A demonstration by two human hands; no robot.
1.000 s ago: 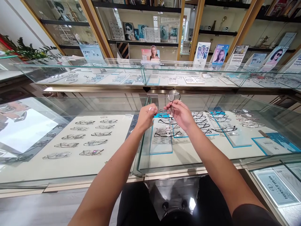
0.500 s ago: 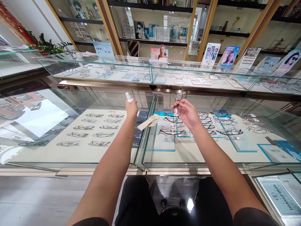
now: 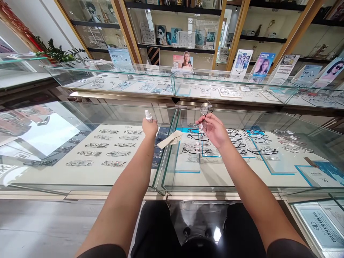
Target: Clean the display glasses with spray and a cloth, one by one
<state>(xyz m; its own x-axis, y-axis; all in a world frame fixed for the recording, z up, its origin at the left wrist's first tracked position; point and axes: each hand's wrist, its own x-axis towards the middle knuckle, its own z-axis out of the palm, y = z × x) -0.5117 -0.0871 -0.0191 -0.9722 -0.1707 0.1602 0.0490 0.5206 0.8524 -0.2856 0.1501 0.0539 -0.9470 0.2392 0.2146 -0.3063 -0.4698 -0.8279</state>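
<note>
A small white spray bottle [image 3: 148, 115] stands upright in my left hand [image 3: 149, 127], whose fingers are wrapped round it above the left part of the glass counter. My right hand [image 3: 216, 132] pinches a pair of thin dark-rimmed glasses [image 3: 206, 108] by the frame, held on end with one lens above the other. The upper lens clears my fingers; the lower one shows beside them. Between my two hands, a folded beige cloth [image 3: 170, 139] lies on the glass top, near the seam of the two cases.
Rows of eyeglasses [image 3: 118, 153] lie inside the glass display case [image 3: 166, 179] below my hands. Behind runs a second glass counter [image 3: 174, 94] with more frames and upright advertising cards [image 3: 242, 64]. A sheet with a bright reflection [image 3: 57, 134] is at left.
My left hand has drawn slightly back and turned, and the spray bottle in it sits a little lower and more upright. My right hand and the glasses have barely moved.
</note>
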